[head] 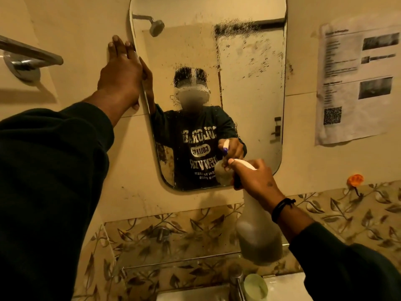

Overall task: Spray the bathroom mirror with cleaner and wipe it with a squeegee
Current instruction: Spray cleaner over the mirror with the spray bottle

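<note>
Left hand flat beside mirror, right hand gripping spray bottle

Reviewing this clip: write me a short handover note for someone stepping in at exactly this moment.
Left hand: open, flat on the wall at the left edge of the mirror.
Right hand: grips the spray bottle by its trigger head, nozzle aimed at the mirror's lower part.
Done: droplets already speckle the upper and middle glass.
Left: finish spraying, then wipe. No squeegee is in view, so find it first.
</note>
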Demonstrator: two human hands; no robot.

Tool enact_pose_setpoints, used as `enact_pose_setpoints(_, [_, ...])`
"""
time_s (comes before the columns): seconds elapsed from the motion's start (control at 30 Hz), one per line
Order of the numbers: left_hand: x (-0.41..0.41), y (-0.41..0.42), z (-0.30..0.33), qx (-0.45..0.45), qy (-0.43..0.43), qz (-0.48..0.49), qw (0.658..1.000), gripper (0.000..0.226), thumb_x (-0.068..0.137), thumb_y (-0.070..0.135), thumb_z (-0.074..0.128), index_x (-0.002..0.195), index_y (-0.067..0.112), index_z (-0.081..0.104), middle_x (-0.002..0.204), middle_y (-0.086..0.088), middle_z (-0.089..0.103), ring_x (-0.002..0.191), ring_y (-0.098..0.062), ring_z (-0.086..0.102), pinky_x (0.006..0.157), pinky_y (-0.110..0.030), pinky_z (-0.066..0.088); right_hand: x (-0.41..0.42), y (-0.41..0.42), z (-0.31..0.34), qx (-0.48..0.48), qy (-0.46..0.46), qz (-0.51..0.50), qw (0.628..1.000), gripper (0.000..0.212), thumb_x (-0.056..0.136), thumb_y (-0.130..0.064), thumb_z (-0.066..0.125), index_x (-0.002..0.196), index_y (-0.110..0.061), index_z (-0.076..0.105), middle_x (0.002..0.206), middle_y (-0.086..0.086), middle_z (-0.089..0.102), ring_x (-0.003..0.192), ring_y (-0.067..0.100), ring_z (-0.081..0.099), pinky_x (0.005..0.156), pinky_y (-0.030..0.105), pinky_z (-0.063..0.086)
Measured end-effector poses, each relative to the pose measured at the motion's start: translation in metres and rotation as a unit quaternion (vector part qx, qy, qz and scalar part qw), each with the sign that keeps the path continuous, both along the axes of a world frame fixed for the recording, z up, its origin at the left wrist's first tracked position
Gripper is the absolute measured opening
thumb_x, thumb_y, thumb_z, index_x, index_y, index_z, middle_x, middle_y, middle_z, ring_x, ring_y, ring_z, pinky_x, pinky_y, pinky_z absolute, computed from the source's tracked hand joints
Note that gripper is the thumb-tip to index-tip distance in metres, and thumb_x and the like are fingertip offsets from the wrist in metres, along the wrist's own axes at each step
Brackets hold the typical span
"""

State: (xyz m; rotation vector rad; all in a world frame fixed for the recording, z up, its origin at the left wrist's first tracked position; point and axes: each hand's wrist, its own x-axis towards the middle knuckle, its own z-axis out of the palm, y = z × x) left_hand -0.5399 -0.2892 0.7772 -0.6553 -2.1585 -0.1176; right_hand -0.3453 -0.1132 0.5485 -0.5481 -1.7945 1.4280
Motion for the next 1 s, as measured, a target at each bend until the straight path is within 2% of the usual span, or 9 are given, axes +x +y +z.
enact_pose_setpoints(0.07, [0.0, 0.0, 0.0, -0.004, 0.002, -0.004, 1.0, 0.12, 0.067, -0.001, 0.084, 0.154, 0.001, 0.002, 0.158, -0.028, -0.001, 0.147, -0.042, 0.007, 0.107, -0.053, 0.039, 0.003, 0.007, 0.006, 0.002, -0.004, -0.014, 1.0, 0.03, 0.089, -0.037, 0.067, 0.104, -0.016, 0.051, 0.098, 0.012, 0.065, 0.081, 0.024, 0.068, 0.061, 0.029, 0.057])
enact_pose_setpoints(0.2, [-0.002, 0.0, -0.001, 0.002, 0.007, -0.013, 1.0, 0.108, 0.074, -0.002, 0.078, 0.154, 0.002, 0.004, 0.158, -0.029, 0.001, 0.145, -0.045, 0.017, 0.104, -0.052, 0.042, 0.004, 0.028, 0.013, -0.007, -0.027, -0.049, 0.998, 0.04, 0.088, -0.039, 0.066, 0.111, -0.009, 0.052, 0.101, 0.019, 0.066, 0.068, 0.024, 0.062, 0.048, 0.027, 0.048])
enact_pose_setpoints(0.3, [-0.002, 0.0, 0.0, 0.002, 0.011, -0.014, 1.0, 0.11, 0.072, -0.001, 0.08, 0.154, 0.002, 0.006, 0.158, -0.029, 0.002, 0.145, -0.044, 0.015, 0.106, -0.052, 0.04, 0.007, 0.038, 0.017, 0.025, -0.065, -0.04, 0.997, 0.039, 0.088, -0.038, 0.065, 0.11, -0.006, 0.058, 0.094, 0.017, 0.066, 0.071, 0.027, 0.064, 0.055, 0.031, 0.052])
enact_pose_setpoints(0.47, [-0.006, 0.001, 0.0, 0.003, 0.015, -0.013, 1.0, 0.11, 0.073, 0.0, 0.08, 0.154, 0.001, 0.005, 0.158, -0.028, 0.001, 0.147, -0.042, 0.008, 0.107, -0.053, 0.038, 0.01, 0.045, 0.02, 0.07, -0.035, -0.034, 0.996, 0.034, 0.091, -0.037, 0.061, 0.097, -0.004, 0.068, 0.086, 0.015, 0.071, 0.079, 0.029, 0.07, 0.069, 0.036, 0.06])
enact_pose_setpoints(0.57, [-0.007, 0.001, 0.001, 0.002, 0.006, -0.014, 1.0, 0.114, 0.07, -0.002, 0.081, 0.154, 0.002, 0.004, 0.159, -0.027, -0.003, 0.147, -0.042, 0.007, 0.107, -0.053, 0.038, 0.009, 0.047, 0.016, 0.085, -0.06, -0.065, 0.993, 0.036, 0.088, -0.038, 0.064, 0.097, -0.003, 0.067, 0.087, 0.017, 0.07, 0.078, 0.031, 0.07, 0.062, 0.032, 0.058])
enact_pose_setpoints(0.7, [-0.003, -0.001, 0.0, -0.002, 0.001, -0.014, 1.0, 0.117, 0.066, -0.002, 0.085, 0.153, 0.002, 0.007, 0.159, -0.028, -0.002, 0.147, -0.043, 0.008, 0.106, -0.054, 0.038, 0.011, 0.048, 0.014, 0.032, -0.068, -0.075, 0.994, 0.034, 0.089, -0.034, 0.064, 0.101, -0.003, 0.06, 0.087, 0.019, 0.067, 0.06, 0.028, 0.064, 0.054, 0.034, 0.056])
enact_pose_setpoints(0.8, [0.003, -0.002, -0.001, 0.0, -0.006, -0.018, 1.0, 0.115, 0.066, -0.002, 0.084, 0.153, 0.001, 0.01, 0.158, -0.029, 0.001, 0.146, -0.044, 0.013, 0.105, -0.055, 0.039, 0.011, 0.051, 0.014, 0.038, -0.076, -0.072, 0.994, 0.04, 0.085, -0.042, 0.064, 0.097, -0.004, 0.065, 0.085, 0.017, 0.069, 0.067, 0.03, 0.068, 0.065, 0.039, 0.06])
enact_pose_setpoints(0.9, [0.002, -0.003, -0.001, 0.002, 0.002, -0.016, 1.0, 0.111, 0.07, -0.003, 0.081, 0.153, 0.001, 0.008, 0.158, -0.03, 0.001, 0.146, -0.045, 0.013, 0.106, -0.054, 0.039, 0.013, 0.047, 0.019, 0.051, -0.062, -0.038, 0.996, 0.031, 0.091, -0.038, 0.062, 0.086, -0.009, 0.068, 0.079, 0.012, 0.07, 0.077, 0.028, 0.069, 0.073, 0.039, 0.058])
enact_pose_setpoints(1.0, [-0.002, -0.002, -0.001, 0.003, 0.011, -0.023, 1.0, 0.104, 0.075, -0.004, 0.077, 0.153, 0.0, 0.008, 0.158, -0.03, 0.004, 0.146, -0.044, 0.011, 0.106, -0.055, 0.038, 0.011, 0.048, 0.015, 0.054, -0.075, -0.033, 0.995, 0.035, 0.09, -0.04, 0.063, 0.097, -0.005, 0.067, 0.085, 0.014, 0.07, 0.077, 0.028, 0.069, 0.07, 0.039, 0.06])
